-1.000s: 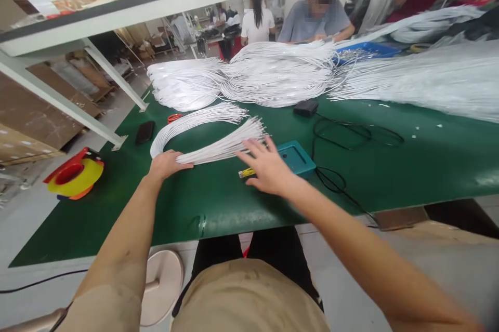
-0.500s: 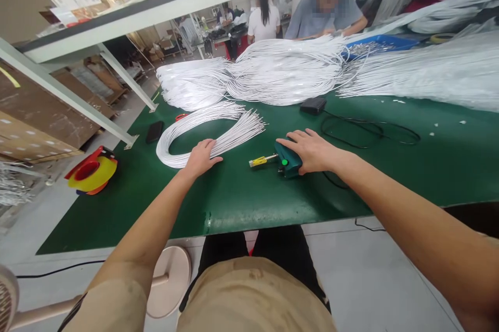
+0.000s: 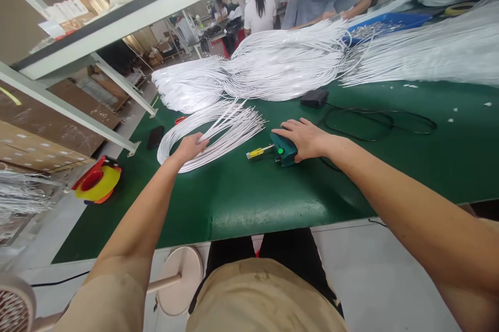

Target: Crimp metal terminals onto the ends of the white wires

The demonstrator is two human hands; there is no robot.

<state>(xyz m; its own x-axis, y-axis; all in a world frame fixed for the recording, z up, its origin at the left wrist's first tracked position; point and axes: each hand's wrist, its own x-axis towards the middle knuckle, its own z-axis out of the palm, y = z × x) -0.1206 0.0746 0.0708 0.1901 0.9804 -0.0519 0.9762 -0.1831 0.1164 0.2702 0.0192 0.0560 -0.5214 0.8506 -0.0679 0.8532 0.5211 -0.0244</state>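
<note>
My left hand [image 3: 190, 147] is closed on a few white cables [image 3: 222, 123], lifted slightly out of a curved bundle of white cables [image 3: 171, 132]. The bundle's cut ends point right, towards the middle of the green table. My right hand [image 3: 306, 138] wraps over the top and right side of a small dark green electric tool [image 3: 284, 150] with a bright green button. From the tool's left side sticks out a metal shaft with a yellow-marked tip [image 3: 255, 153]. The palm hides part of its body.
Large heaps of white cables [image 3: 284, 64] lie behind, beside a blue tray [image 3: 405, 21] of small metal parts. A black pedal-like box [image 3: 314, 98] with a cord, a black phone-like object [image 3: 155, 137] and a tape dispenser [image 3: 97, 180] lie around. A shelf [image 3: 128, 15] overhangs; co-workers sit beyond.
My left hand has gone from lying open on the bundle to gripping a few cables, raising them and drawing them left. My right hand stays on the green tool. The view has shifted slightly.
</note>
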